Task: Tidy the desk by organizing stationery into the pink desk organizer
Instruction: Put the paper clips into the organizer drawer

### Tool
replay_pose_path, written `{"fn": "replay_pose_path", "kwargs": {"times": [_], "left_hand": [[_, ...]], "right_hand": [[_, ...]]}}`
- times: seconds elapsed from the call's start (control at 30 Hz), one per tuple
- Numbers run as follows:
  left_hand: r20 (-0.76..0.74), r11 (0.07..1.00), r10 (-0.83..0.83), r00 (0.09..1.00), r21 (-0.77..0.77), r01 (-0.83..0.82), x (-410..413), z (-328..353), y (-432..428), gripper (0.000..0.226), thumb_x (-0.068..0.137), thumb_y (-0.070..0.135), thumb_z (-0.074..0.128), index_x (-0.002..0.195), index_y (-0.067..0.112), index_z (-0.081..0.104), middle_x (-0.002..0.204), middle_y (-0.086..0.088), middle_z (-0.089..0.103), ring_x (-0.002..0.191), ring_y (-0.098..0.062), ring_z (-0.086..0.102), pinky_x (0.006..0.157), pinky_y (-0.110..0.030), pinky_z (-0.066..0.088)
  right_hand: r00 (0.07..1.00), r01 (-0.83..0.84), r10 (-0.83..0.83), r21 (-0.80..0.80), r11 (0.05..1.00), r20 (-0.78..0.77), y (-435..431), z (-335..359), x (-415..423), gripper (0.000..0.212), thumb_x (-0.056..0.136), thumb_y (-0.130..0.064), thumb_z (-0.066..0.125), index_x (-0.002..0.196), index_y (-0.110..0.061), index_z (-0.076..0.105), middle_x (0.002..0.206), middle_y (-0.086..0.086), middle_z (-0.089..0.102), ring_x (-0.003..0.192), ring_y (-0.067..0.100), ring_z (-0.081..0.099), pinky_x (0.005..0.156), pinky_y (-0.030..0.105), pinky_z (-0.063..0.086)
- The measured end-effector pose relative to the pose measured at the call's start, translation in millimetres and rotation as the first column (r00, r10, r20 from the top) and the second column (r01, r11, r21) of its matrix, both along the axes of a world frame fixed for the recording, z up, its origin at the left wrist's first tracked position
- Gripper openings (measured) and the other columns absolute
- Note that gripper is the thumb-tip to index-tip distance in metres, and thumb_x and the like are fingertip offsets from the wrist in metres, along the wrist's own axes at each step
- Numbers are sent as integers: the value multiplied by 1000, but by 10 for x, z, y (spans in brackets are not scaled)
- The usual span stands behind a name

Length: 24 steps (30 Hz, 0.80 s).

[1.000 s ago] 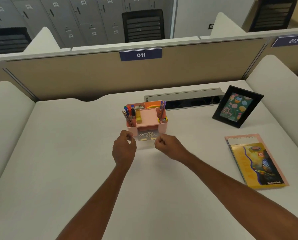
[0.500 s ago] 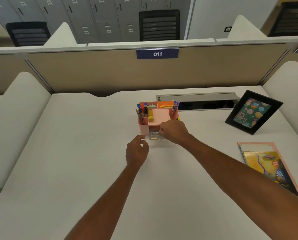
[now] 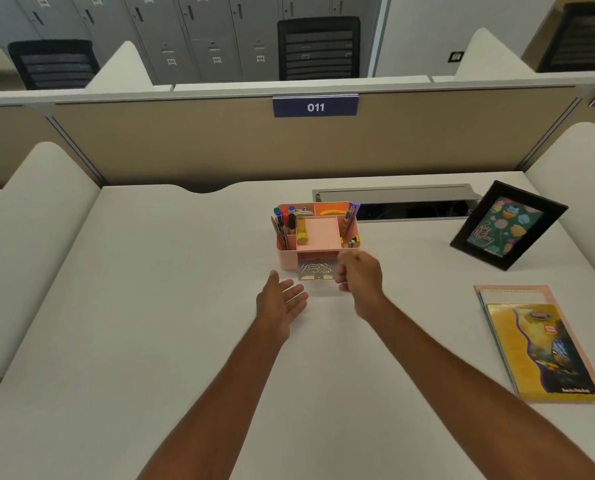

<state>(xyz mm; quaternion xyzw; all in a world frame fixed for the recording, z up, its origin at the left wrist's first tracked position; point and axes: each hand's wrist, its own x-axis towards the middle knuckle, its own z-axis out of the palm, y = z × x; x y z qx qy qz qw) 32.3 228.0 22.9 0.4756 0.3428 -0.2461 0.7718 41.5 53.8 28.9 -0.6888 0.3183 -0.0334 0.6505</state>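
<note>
The pink desk organizer (image 3: 284, 258) stands mid-desk. It holds coloured pens (image 3: 283, 219) on its left, a yellow glue stick (image 3: 301, 231), a pink note pad (image 3: 322, 231) and more pens on its right. Its clear drawer (image 3: 315, 271), with paper clips inside, sticks out at the front. My right hand (image 3: 360, 277) is curled against the drawer's right edge and seems to pinch it. My left hand (image 3: 280, 303) hovers just left and in front of the drawer, palm up with fingers spread, holding nothing.
A black picture frame (image 3: 507, 225) leans at the right rear. A yellow notebook on a pink one (image 3: 538, 344) lies at the right. A cable slot (image 3: 400, 202) runs behind the organizer. Beige partitions enclose the desk.
My left hand has opened and turned palm up, away from the drawer. My right hand shifted from the drawer's front to its right edge, and the clear drawer now shows further out.
</note>
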Motion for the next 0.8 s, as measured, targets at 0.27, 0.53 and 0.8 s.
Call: {"fn": "replay_pose_path", "kwargs": {"times": [0.27,0.53,0.8], "left_hand": [[12,1000,-21,1000,7,21,47,18,-149,75,106,66,31,144,6,58,139,-15,67,122,-36,66,108,-49,52],[59,995,-97,993,-2,98,191,92,-175,77,103,70,32,151,13,51,152,-10,58,136,-36,58,116,-51,46],[58,993,-110,992,-40,112,317,121,-217,82,100,75,31,149,13,54,149,-10,60,134,-37,59,113,-53,47]], "right_hand": [[960,277,-223,688,671,-169,187,-126,-250,32,107,-26,55,124,0,59,116,21,72,105,35,73,87,40,61],[965,254,-220,690,678,-140,215,-64,-101,43,108,-28,51,140,0,51,129,20,67,114,36,69,103,45,55],[956,286,-252,689,665,-153,208,37,69,49,108,-29,49,151,-5,44,142,19,61,123,38,65,109,48,51]]}}
